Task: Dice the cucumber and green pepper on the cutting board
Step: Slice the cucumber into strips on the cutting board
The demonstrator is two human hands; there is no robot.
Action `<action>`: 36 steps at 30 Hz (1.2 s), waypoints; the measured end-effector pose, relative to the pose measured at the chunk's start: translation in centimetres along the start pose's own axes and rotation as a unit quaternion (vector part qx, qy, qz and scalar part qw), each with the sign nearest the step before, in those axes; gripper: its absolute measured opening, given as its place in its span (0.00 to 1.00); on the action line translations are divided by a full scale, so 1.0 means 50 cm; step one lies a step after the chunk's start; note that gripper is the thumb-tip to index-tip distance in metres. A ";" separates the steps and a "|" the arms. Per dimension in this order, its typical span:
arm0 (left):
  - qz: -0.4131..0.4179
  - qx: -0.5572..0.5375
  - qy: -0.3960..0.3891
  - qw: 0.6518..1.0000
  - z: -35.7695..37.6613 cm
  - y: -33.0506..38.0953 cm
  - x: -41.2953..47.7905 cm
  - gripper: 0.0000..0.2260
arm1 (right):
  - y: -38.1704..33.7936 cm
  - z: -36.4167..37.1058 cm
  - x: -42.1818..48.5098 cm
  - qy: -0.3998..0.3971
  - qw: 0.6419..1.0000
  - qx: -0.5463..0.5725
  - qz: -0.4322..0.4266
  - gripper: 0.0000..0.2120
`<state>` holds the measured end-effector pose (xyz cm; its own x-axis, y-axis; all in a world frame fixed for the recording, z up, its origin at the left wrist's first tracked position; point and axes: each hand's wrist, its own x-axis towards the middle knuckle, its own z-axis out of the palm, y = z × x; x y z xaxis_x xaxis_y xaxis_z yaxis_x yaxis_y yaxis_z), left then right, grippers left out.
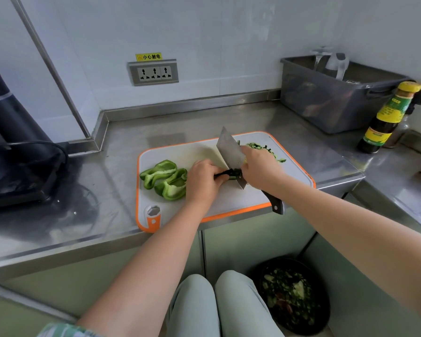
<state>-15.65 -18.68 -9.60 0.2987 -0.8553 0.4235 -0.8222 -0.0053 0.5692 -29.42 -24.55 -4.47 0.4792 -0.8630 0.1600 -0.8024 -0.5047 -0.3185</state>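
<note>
Cucumber is lying mid-board — my left hand is holding it down, fingers curled round it, while my right hand is gripping the cleaver, blade tilted against it. Dice are sitting far right — pepper pieces are lying left.

White cutting board with orange rim flat on the worktop, two curled green pepper pieces at its left, pale insides showing, dark-skinned cucumber strips mid-board under the cleaver blade, diced cucumber heaped at far right
</note>
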 end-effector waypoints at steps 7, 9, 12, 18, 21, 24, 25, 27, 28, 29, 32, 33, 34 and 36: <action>0.001 0.003 -0.002 1.000 -0.005 0.005 0.000 0.08 | -0.012 -0.058 0.007 -0.015 1.000 -0.001 -0.009 0.11; -0.002 0.000 -0.006 1.000 -0.006 0.005 0.000 0.08 | -0.020 -0.052 0.004 -0.036 0.999 -0.018 -0.008 0.13; 0.010 0.009 -0.001 1.000 -0.005 0.004 -0.002 0.07 | -0.020 -0.024 0.001 -0.045 0.998 -0.036 -0.005 0.13; -0.002 0.001 -0.004 1.000 0.000 0.000 0.000 0.07 | -0.002 -0.009 0.000 -0.018 1.000 -0.002 0.013 0.12; 0.000 -0.007 -0.005 1.000 -0.004 0.004 -0.001 0.08 | -0.008 -0.026 0.007 -0.013 1.000 0.004 0.015 0.14; -0.001 0.006 -0.011 1.000 -0.007 0.007 -0.002 0.08 | -0.019 -0.048 0.004 -0.029 1.000 0.004 0.001 0.15; -0.001 0.010 -0.012 1.000 -0.008 0.007 -0.002 0.08 | -0.022 -0.052 0.002 -0.035 0.999 -0.007 -0.004 0.15; -0.002 0.005 -0.013 1.000 -0.009 0.008 -0.002 0.08 | -0.030 -0.051 -0.003 -0.040 0.999 -0.027 -0.004 0.14; -0.001 0.002 -0.013 1.000 -0.009 0.008 -0.002 0.08 | -0.033 -0.048 -0.005 -0.041 0.999 -0.033 0.002 0.13; 0.002 0.001 -0.014 1.000 -0.009 0.008 -0.003 0.08 | -0.037 -0.045 -0.007 -0.044 0.998 -0.035 0.010 0.12; 0.013 0.004 -0.008 1.000 -0.008 0.007 -0.003 0.07 | -0.044 -0.032 -0.010 -0.049 0.998 -0.035 0.018 0.08; 0.015 0.005 -0.003 1.000 -0.006 0.005 -0.002 0.06 | -0.045 -0.026 -0.011 -0.048 0.998 -0.032 0.018 0.09; 0.016 0.005 -0.001 1.000 -0.006 0.003 -0.002 0.06 | -0.045 -0.020 -0.012 -0.046 0.998 -0.028 0.018 0.09; 0.015 0.007 -0.001 1.000 -0.006 0.002 -0.002 0.06 | -0.041 -0.013 -0.011 -0.033 0.999 -0.019 0.018 0.09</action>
<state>-15.62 -18.46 -9.37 0.2721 -0.8564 0.4387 -0.8379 0.0134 0.5457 -28.28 -23.09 -3.31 0.4708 -0.8780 0.0864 -0.8324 -0.4745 -0.2864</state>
